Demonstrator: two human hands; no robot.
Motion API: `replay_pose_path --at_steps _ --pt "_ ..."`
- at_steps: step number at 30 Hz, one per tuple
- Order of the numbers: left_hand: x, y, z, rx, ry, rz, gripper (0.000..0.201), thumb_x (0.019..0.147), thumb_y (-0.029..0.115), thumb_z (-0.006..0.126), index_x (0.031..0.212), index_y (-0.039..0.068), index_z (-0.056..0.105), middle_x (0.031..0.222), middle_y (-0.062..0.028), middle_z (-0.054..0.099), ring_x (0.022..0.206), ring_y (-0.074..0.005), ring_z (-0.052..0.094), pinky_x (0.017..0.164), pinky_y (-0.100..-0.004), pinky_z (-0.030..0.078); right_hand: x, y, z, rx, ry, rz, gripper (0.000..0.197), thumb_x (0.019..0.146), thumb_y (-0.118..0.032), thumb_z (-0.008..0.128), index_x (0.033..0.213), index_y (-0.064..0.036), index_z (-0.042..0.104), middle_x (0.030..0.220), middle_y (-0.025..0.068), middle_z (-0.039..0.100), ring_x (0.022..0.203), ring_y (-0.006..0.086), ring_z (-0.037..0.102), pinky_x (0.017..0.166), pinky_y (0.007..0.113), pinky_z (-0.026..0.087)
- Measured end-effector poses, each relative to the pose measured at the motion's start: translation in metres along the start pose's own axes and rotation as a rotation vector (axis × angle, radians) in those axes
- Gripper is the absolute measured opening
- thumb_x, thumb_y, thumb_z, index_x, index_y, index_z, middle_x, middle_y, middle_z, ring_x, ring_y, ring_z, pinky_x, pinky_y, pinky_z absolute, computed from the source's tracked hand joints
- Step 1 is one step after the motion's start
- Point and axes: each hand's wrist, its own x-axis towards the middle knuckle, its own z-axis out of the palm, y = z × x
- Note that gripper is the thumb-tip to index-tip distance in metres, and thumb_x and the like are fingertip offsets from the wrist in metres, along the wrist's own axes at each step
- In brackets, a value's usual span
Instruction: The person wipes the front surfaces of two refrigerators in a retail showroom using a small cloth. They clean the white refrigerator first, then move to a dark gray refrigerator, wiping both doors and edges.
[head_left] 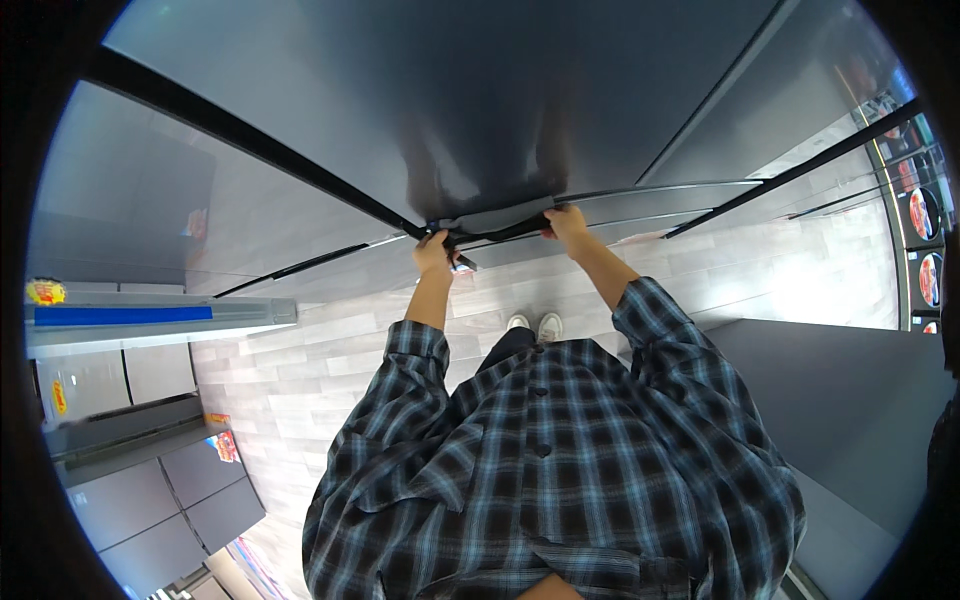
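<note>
A long dark grey and black strip, cloth-like in its bend, stretches between my two hands in front of a tall, glossy dark fridge door. What exactly the strip is, I cannot make out. My left hand is closed around its left end, beside the black vertical gap at the door's edge. Fingers of my right hand grip the other end, a little farther up in the picture. Below my left hand a small dark piece with a bright patch hangs. The door's surface mirrors both arms.
Further fridge fronts flank the door, including a silver-grey one at left. A white-edged unit with a blue band juts in from the left. Behind on the right stands a grey cabinet. Boxed goods line the far right. The pale plank floor surrounds my shoes.
</note>
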Motion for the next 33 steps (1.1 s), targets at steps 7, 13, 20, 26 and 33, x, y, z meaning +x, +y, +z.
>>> replay_pose_path --at_steps 7,13,20,26,33 --pt "0.017 0.032 -0.048 -0.004 0.059 0.02 0.015 0.082 0.008 0.06 0.093 -0.002 0.062 0.073 -0.0079 0.059 0.055 -0.0171 0.054 0.049 -0.0313 0.05 -0.002 0.006 0.071 -0.059 -0.025 0.086 0.026 0.087 -0.007 0.052 0.112 0.0004 0.053 0.096 0.0114 0.056 0.065 0.0219 0.062 0.057 0.033 0.058" --pt "0.007 0.036 -0.039 0.01 0.045 -0.011 0.014 0.084 0.009 0.058 0.093 -0.001 0.06 0.076 -0.0087 0.058 0.06 -0.0182 0.055 0.052 -0.0328 0.051 -0.005 0.001 0.065 -0.014 -0.034 0.131 0.028 0.087 -0.006 0.052 0.114 0.0005 0.051 0.096 0.0119 0.056 0.068 0.0234 0.062 0.058 0.034 0.058" --pt "0.006 0.017 -0.023 -0.069 -0.003 -0.03 0.013 0.082 0.009 0.061 0.09 0.001 0.055 0.074 -0.0068 0.055 0.061 -0.0183 0.055 0.051 -0.0324 0.051 -0.013 -0.005 0.03 0.097 -0.099 0.088 0.027 0.088 -0.011 0.054 0.113 -0.0002 0.051 0.098 0.0111 0.057 0.072 0.0225 0.062 0.063 0.035 0.057" --pt "-0.014 -0.01 0.019 -0.112 -0.095 -0.066 0.014 0.08 0.009 0.063 0.089 0.001 0.056 0.075 -0.0081 0.056 0.06 -0.0193 0.055 0.045 -0.0326 0.049 0.0 -0.007 -0.027 0.119 -0.066 0.051 0.026 0.088 -0.012 0.055 0.111 0.0008 0.054 0.099 0.0106 0.058 0.071 0.0226 0.062 0.064 0.034 0.056" --pt "-0.055 -0.072 0.119 -0.051 -0.178 -0.093 0.017 0.079 0.013 0.065 0.092 0.004 0.058 0.075 -0.0073 0.057 0.058 -0.0182 0.054 0.046 -0.0329 0.049 0.016 -0.019 -0.153 0.141 0.008 0.081 0.032 0.087 -0.012 0.056 0.113 0.0051 0.052 0.103 0.0147 0.056 0.077 0.0264 0.062 0.069 0.036 0.056"
